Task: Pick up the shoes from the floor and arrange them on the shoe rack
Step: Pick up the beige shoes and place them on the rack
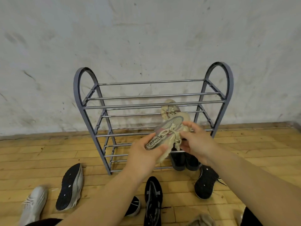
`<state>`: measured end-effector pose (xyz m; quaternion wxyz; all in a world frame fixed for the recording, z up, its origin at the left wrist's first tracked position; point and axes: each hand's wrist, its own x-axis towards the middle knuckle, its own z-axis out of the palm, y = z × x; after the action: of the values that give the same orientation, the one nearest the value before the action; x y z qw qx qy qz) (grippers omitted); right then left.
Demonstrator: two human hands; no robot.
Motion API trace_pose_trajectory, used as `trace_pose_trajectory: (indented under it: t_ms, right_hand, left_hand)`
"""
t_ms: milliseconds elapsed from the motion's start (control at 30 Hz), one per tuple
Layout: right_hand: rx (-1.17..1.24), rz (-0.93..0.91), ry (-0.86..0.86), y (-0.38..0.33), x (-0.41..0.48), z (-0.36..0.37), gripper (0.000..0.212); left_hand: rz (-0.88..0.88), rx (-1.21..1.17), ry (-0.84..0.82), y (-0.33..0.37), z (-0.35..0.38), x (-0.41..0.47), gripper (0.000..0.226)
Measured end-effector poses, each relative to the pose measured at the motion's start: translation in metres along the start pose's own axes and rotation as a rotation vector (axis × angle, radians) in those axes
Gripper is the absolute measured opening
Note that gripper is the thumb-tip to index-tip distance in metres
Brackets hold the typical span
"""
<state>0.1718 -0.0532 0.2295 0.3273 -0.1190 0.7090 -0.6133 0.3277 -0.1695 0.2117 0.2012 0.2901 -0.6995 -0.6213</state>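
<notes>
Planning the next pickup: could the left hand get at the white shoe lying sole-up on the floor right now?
Probably not yet: the left hand is gripping the beige shoe. The white shoe itself lies uncovered.

A scuffed, stained white wall [146, 38] rises beyond the hands. Beneath them, a worn wooden plank floor [40, 154] meets its base.

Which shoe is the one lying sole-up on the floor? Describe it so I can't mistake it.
Start at the grey shoe rack against the wall and drop to the floor below its left foot. There a shoe lies tipped on its side, dark sole facing up. Unlike the white sneaker to its left, it shows a black tread with small white dots and a pale upper.
</notes>
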Motion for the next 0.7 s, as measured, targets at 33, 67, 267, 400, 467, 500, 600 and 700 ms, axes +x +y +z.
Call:
trace_pose_trajectory:
  t_ms: [33, 67, 267, 400, 467, 500, 600, 700]
  right_hand:
    - [0.023, 0.010, 0.016, -0.003, -0.001, -0.006, 0.041]
    - [0.041, 0.020, 0.023, -0.007, -0.002, -0.013, 0.041]
    - [0.077, 0.047, 0.056, -0.018, -0.008, -0.046, 0.040]
    - [0.007, 0.072, 0.011, -0.022, -0.011, -0.060, 0.019]
    - [-0.099, 0.110, 0.001, -0.022, -0.010, -0.069, 0.027]
    - [-0.135, 0.132, 0.000, -0.022, -0.009, -0.074, 0.036]
    - [-0.136, 0.172, -0.053, -0.024, -0.006, -0.086, 0.044]
    - [-0.108, 0.148, -0.074, -0.023, 0.005, -0.096, 0.048]
  left_hand:
    - [-0.027, -0.032, -0.044, 0.001, 0.003, -0.001, 0.046]
    - [-0.063, -0.077, -0.082, 0.003, 0.005, -0.001, 0.047]
    - [-0.240, -0.251, -0.351, 0.009, 0.021, 0.005, 0.032]
    - [-0.158, -0.263, -0.363, 0.009, 0.046, 0.014, 0.043]
    - [-0.122, -0.240, -0.343, 0.009, 0.060, 0.019, 0.052]
    - [-0.100, -0.218, -0.322, 0.010, 0.068, 0.022, 0.048]
    - [-0.040, -0.137, -0.233, 0.009, 0.090, 0.031, 0.036]
    - [0.004, -0.071, -0.190, 0.009, 0.105, 0.042, 0.058]
